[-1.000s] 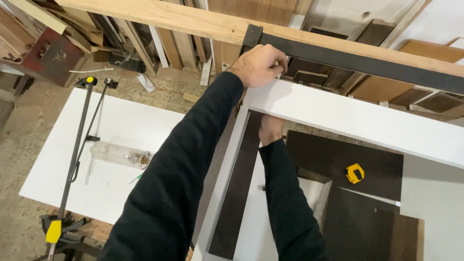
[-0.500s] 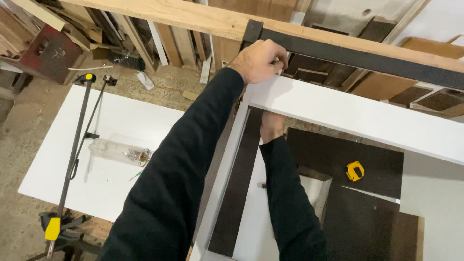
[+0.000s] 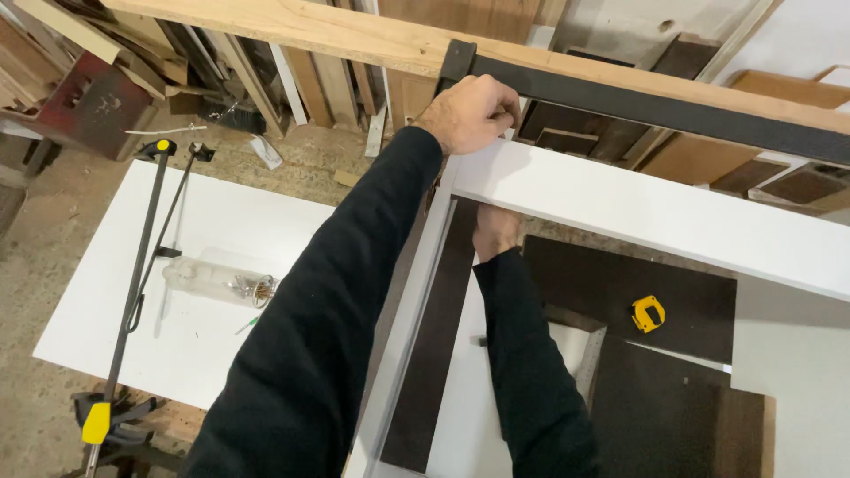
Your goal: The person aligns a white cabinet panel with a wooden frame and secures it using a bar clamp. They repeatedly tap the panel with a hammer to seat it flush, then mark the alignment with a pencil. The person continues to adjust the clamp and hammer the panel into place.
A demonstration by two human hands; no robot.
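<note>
The person's left hand (image 3: 469, 113) is curled into a loose fist on the top corner of the long white laminated panel (image 3: 655, 212), knuckles up, fingers folded over the panel's far edge right where it meets the black steel bar of a long clamp (image 3: 655, 111); it grips that corner, though I cannot tell whether the fingers also touch the bar; the right hand (image 3: 494, 232) sits just under the white panel, pushed up against its underside at the same corner, and its fingers are hidden by the panel, so I cannot tell whether they are closed on anything.

The white panel itself runs from that corner down to the right, standing on edge as the top of a frame; a second white upright panel (image 3: 416, 310) drops from the same corner toward the viewer, with a dark brown strip of board (image 3: 438, 345) lying flat alongside it; behind the white panel, beyond the black bar, a pale raw timber plank (image 3: 354, 35) runs across; below the white panel, inside the frame, dark brown board pieces (image 3: 620, 292) lie flat, and a small yellow tape measure (image 3: 648, 313) rests on them.

Well left of the white panel, a flat white sheet (image 3: 221, 221) carries a clear plastic bottle of screws (image 3: 217, 281) lying on its side, and a long bar clamp with yellow handle (image 3: 133, 283) stretches along its edge.
</note>
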